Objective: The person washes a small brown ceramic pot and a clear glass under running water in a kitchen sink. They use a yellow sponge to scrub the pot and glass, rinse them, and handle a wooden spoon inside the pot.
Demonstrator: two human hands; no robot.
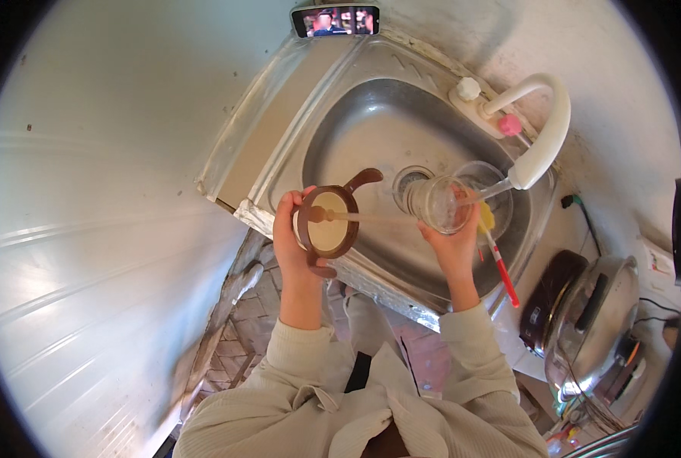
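My left hand is closed on the rim of a brown, round cup lid with two curved side handles. Its cream underside faces up, and a pale straw-like tube sticks out of the middle toward the right. In my right hand is a clear cup, held tilted over the sink below the white faucet. Water appears to run from the spout into it. Just right of that hand, a brush with a yellow head and red handle leans over the sink edge.
The steel sink has a drain and a clear bowl on its right. A phone stands at the back. White and pink tap knobs sit by the faucet. Pots with a glass lid stand at right.
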